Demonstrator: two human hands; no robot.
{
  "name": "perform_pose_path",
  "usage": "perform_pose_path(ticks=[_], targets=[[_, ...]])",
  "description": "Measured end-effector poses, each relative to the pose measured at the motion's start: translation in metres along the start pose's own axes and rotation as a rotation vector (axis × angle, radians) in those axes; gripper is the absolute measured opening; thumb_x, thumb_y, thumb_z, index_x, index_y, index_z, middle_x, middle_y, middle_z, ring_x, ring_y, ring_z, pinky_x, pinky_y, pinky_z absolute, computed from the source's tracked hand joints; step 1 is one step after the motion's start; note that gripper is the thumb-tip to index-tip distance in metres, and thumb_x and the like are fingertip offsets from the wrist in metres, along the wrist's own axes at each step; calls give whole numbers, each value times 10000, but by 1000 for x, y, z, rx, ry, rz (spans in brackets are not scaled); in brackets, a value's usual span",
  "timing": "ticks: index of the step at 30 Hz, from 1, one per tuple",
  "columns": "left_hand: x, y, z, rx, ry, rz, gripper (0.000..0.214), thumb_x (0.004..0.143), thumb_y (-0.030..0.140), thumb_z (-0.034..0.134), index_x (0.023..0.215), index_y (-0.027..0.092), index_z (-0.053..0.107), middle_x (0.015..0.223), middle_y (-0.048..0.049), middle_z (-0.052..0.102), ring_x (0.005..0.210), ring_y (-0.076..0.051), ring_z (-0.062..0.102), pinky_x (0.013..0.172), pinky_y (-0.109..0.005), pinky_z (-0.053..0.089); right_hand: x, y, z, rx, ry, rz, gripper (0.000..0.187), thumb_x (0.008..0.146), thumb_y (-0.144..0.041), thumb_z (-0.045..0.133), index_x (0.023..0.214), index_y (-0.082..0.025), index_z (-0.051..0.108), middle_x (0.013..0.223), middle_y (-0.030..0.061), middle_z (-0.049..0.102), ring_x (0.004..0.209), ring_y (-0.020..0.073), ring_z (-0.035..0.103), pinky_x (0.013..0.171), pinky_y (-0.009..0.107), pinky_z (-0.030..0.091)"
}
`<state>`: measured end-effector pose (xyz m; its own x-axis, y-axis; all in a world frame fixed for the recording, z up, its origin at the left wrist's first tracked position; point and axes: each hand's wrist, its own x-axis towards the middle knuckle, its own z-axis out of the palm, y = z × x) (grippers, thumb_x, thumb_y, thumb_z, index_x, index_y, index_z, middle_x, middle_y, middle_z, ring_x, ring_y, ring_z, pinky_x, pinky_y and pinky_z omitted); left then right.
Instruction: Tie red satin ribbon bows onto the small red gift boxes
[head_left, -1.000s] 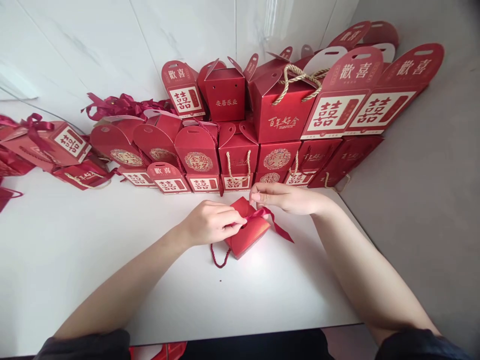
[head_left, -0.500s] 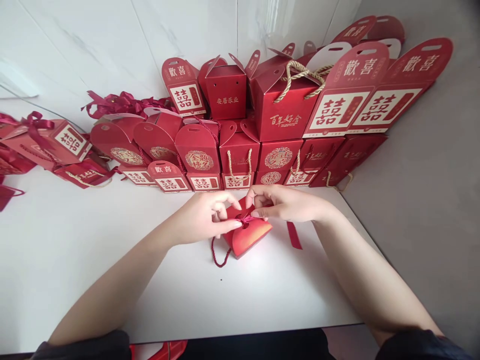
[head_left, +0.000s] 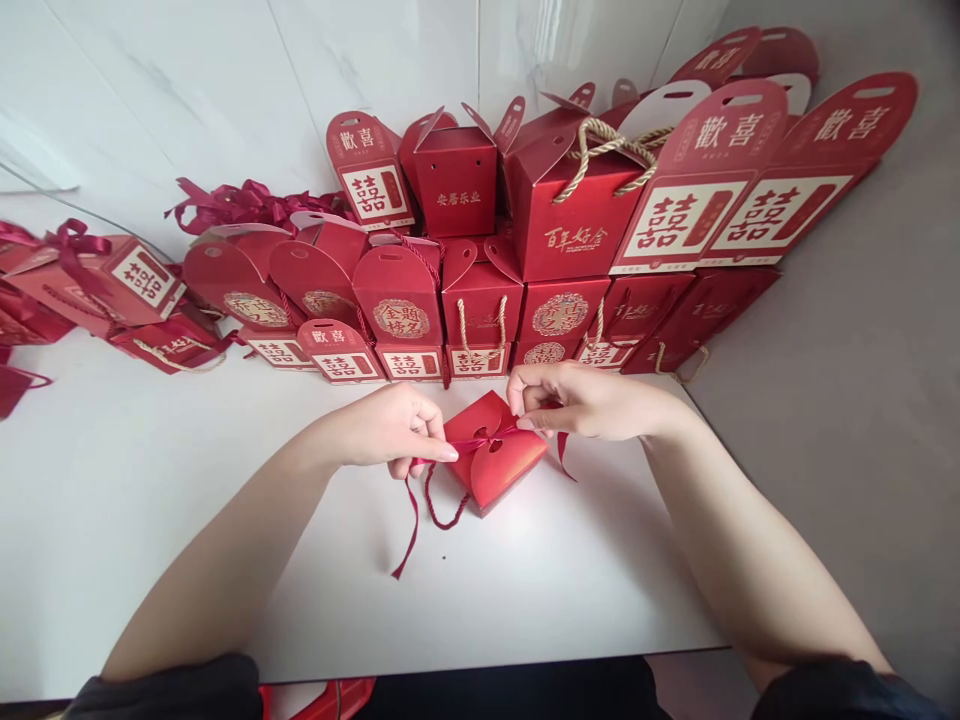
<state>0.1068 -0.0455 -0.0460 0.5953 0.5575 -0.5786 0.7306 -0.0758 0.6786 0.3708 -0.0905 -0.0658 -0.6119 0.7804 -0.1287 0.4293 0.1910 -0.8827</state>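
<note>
A small red gift box (head_left: pixel 504 478) with rounded top flaps sits on the white table between my hands. A dark red ribbon (head_left: pixel 474 444) crosses its top and is knotted in the middle. My left hand (head_left: pixel 386 428) pinches one side of the ribbon just left of the box, and the loose end hangs down toward the table. My right hand (head_left: pixel 581 402) grips the other side at the box's right, with a short tail below it. A twisted dark red cord handle (head_left: pixel 448 520) lies on the table at the box's near left.
Stacked red gift boxes (head_left: pixel 399 305) line the back of the white table (head_left: pixel 465 600) against the tiled wall. More ribboned boxes (head_left: pixel 142 280) stand at the left. A heap of ribbon bows (head_left: pixel 251 207) lies behind. A grey wall (head_left: pixel 840 400) bounds the right.
My hands have drawn apart from the box's centre, my left hand leftward and my right slightly rightward. The ribbon now stretches across the top, with its left end hanging from my left hand.
</note>
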Motion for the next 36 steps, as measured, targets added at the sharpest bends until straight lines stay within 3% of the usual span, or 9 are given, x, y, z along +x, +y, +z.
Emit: perform_pose_path(ticks=[3, 8, 12, 16, 21, 24, 28, 31, 36], targets=[[1, 0, -1, 8, -34, -4, 301, 741, 429, 715, 651, 162, 610, 520, 5, 628, 452, -103, 566, 473, -197, 438, -1, 2, -1, -46, 21, 31, 49, 892, -222, 563, 896, -221, 514, 659, -55, 542, 571, 100, 454, 542, 227, 355], [0, 0, -2, 0, -39, -17, 387, 720, 541, 713, 671, 164, 640, 576, -17, 651, 556, -144, 631, 549, -231, 493, -3, -1, -3, 12, -51, 173, 146, 926, -363, 530, 971, -226, 507, 674, -32, 611, 598, 126, 540, 567, 237, 422], [-1, 0, 0, 54, 70, 84, 423, 729, 572, 689, 636, 163, 638, 651, -24, 663, 613, -136, 606, 565, -227, 459, -3, -4, -2, -35, -143, 272, 384, 877, -552, 555, 759, -188, 535, 609, -5, 609, 563, 130, 550, 550, 242, 423], [1, 0, 3, 134, 188, 152, 410, 750, 549, 669, 598, 171, 623, 595, 6, 617, 518, -95, 492, 470, -212, 320, 0, -3, 1, -70, -173, 309, 477, 832, -635, 565, 726, -172, 616, 535, -16, 566, 480, 110, 491, 501, 236, 389], [3, -5, 3, 169, 88, 41, 486, 721, 644, 645, 597, 176, 695, 401, 16, 500, 384, -96, 424, 423, -231, 297, 2, -5, 5, -50, -170, 304, 518, 814, -670, 560, 708, -168, 633, 532, -5, 580, 444, 103, 478, 478, 243, 389], [4, -7, 7, 181, 57, 18, 508, 686, 663, 664, 547, 175, 684, 411, 0, 531, 366, -96, 423, 403, -239, 293, 3, -13, 12, -63, -147, 354, 583, 817, -724, 500, 652, -175, 611, 523, 12, 591, 441, 116, 492, 466, 252, 389], [5, -6, 14, 200, 72, 9, 512, 641, 672, 692, 528, 173, 673, 512, -37, 633, 414, -117, 495, 408, -242, 326, 8, -26, 27, -309, 1, 455, 622, 806, -732, 492, 525, -181, 555, 502, 37, 603, 455, 131, 514, 504, 277, 381], [6, -5, 16, 214, 84, -4, 524, 628, 674, 701, 494, 172, 628, 488, -33, 613, 421, -123, 504, 404, -241, 318, 13, -32, 35, -505, 78, 476, 597, 765, -705, 568, 474, -186, 522, 486, 45, 583, 466, 139, 491, 517, 298, 344], [7, -5, 14, 199, 91, 11, 569, 599, 668, 727, 434, 174, 499, 404, 8, 503, 378, -96, 417, 379, -241, 247, 7, -30, 28, -404, -5, 471, 517, 762, -651, 611, 533, -189, 569, 543, 39, 627, 507, 153, 530, 515, 291, 356]])
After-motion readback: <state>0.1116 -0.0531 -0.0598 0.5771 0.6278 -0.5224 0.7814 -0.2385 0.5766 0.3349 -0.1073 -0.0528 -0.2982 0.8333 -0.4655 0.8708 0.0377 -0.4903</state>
